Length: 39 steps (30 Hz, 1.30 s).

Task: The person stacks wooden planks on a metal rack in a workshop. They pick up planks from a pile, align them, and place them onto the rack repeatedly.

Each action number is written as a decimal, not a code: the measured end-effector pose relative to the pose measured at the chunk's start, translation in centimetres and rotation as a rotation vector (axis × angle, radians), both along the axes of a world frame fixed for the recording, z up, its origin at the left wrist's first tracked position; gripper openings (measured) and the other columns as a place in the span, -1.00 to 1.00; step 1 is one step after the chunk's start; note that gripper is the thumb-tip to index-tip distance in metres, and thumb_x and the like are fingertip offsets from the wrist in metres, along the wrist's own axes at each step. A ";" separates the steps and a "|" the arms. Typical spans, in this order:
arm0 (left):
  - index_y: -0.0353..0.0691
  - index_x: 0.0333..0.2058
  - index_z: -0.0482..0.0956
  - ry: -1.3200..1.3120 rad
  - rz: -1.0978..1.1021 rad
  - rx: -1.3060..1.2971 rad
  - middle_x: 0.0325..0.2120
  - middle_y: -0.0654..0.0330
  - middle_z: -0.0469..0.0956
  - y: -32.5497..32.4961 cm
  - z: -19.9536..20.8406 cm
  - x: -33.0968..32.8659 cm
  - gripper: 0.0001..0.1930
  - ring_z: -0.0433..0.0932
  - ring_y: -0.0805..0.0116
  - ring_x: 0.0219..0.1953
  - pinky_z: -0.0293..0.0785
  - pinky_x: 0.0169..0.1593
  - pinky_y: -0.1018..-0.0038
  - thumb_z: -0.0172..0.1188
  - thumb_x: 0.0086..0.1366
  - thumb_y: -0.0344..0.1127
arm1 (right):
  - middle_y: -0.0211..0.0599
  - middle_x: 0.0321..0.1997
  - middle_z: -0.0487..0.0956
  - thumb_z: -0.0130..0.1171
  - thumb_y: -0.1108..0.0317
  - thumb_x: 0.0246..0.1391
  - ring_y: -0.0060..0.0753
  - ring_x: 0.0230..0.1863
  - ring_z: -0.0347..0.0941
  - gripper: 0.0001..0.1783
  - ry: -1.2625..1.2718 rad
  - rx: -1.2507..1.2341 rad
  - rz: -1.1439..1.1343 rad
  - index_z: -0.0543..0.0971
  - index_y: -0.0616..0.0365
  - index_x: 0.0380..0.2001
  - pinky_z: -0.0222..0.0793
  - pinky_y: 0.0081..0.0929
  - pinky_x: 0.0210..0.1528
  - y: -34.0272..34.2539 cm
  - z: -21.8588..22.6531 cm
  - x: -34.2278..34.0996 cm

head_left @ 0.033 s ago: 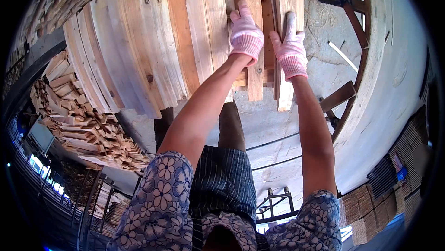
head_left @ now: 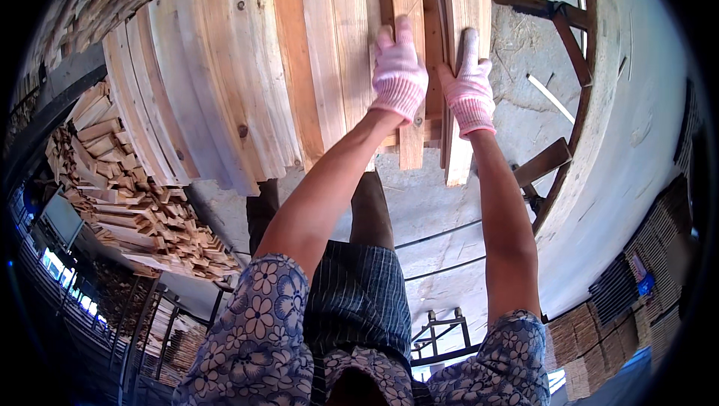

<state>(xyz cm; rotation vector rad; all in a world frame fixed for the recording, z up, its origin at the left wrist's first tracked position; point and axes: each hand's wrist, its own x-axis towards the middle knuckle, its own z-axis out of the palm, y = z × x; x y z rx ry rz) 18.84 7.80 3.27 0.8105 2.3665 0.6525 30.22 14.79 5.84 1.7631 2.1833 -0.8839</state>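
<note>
Both my hands wear pink-and-white knitted gloves. My left hand [head_left: 401, 76] rests on a narrow wooden board [head_left: 410, 144], its visible fingers stretched forward along it; the thumb is hidden. To its right, my right hand [head_left: 469, 95] straddles a small stack of long boards [head_left: 459, 159]. Its thumb is at the left side, one finger lies along the top, and the others bend over the right side. A darker gap with crosspieces shows between the narrow board and the stack.
Wide planks [head_left: 255, 84] lie side by side on the left. Beyond them is a heap of short wood offcuts [head_left: 142, 211]. A wooden frame [head_left: 592, 106] stands on the right, with thin strips on the concrete floor [head_left: 517, 46]. Bundled wood [head_left: 592, 338] is stacked at the lower right.
My left hand has slid slightly toward me along the narrow board. My right hand has shifted slightly nearer too. The whole view has moved a little.
</note>
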 end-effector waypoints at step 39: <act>-0.36 -0.04 0.34 -0.837 0.115 0.049 -0.19 -0.12 0.48 -6.0 5.9 -1.5 -0.62 0.55 -0.05 -0.22 0.46 -0.12 0.17 0.15 0.22 -0.31 | 0.28 0.25 0.29 0.23 -0.02 0.18 0.31 0.19 0.38 0.01 0.025 0.097 -0.006 -0.14 -0.37 0.54 0.35 0.07 0.21 1.7 -2.8 2.6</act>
